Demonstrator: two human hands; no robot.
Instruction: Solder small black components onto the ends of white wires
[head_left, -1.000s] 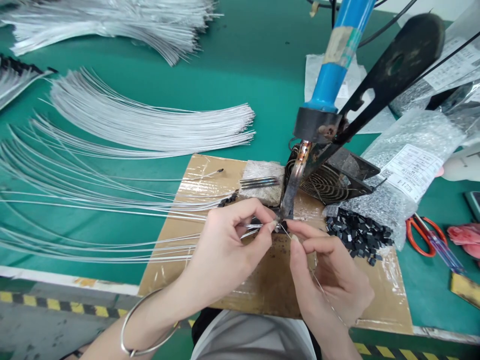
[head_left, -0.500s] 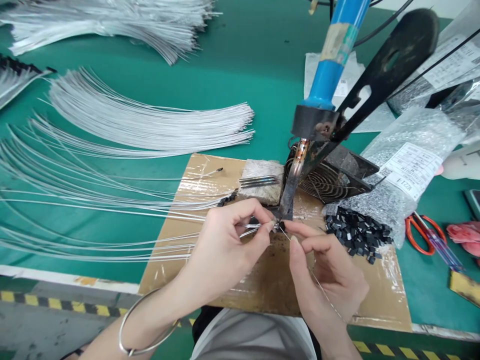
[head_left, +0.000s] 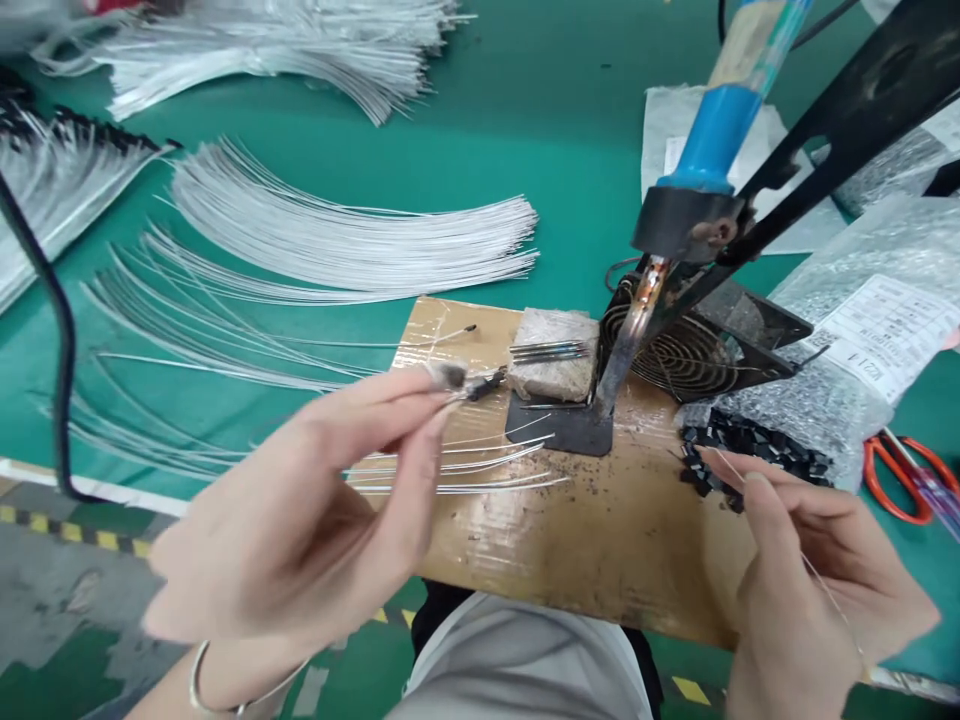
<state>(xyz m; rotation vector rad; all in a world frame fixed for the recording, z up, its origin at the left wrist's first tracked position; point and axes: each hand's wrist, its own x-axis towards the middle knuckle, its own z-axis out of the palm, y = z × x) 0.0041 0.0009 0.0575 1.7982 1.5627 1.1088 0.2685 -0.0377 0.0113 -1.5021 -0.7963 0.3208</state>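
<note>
My left hand [head_left: 322,500] is pinched at the left of the cardboard, beside small black connectors [head_left: 486,384] on wire ends. Between its fingertips is a thin white wire, mostly covered by the fingers; a dark blurred spot shows at the index tip. My right hand [head_left: 817,560] is closed, with a thin solder wire [head_left: 829,600] between thumb and index finger, near a pile of black plastic housings [head_left: 750,445]. The soldering iron [head_left: 630,330] stands in its holder between the hands, its tip pointing down over a black plate [head_left: 577,432].
Loose white wires [head_left: 495,465] reach across the cardboard [head_left: 525,560]. Larger wire bundles [head_left: 352,240] lie behind. A pad with metal rods [head_left: 555,350], a small fan [head_left: 682,355], a bubble bag [head_left: 840,340] and orange scissors [head_left: 892,500] surround the iron. A black cable [head_left: 60,340] hangs at left.
My hands have parted from the iron tip. The left has gone left with the wire, toward the black connectors; the right has gone right with the solder wire. The view has shifted too.
</note>
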